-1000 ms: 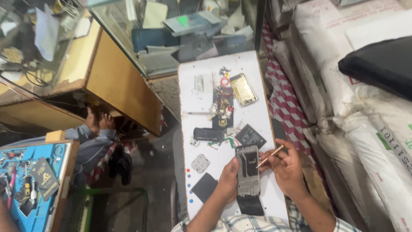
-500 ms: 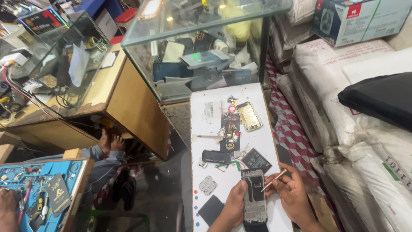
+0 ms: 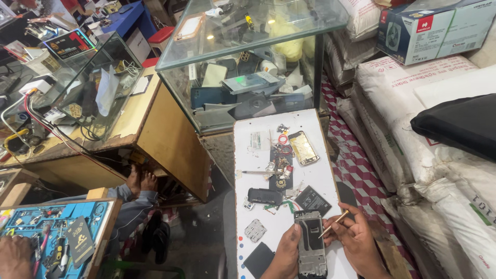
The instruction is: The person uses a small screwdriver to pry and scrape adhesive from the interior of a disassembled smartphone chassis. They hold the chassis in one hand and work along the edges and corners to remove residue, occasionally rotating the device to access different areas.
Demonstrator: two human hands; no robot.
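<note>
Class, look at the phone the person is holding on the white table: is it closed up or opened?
Opened: the phone shows a bare frame, its parts spread on the white table.

white table (image 3: 248, 206) | phone frame (image 3: 311, 243) | battery (image 3: 313, 200) | gold phone back (image 3: 303, 148)

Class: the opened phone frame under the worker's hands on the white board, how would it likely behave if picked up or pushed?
The phone frame looks thin and hollowed out, so it is probably light and may flex a little. It lies flat, so it should slide rather than roll on the white board. The left hand steadies it, which hints that it shifts easily.
</note>
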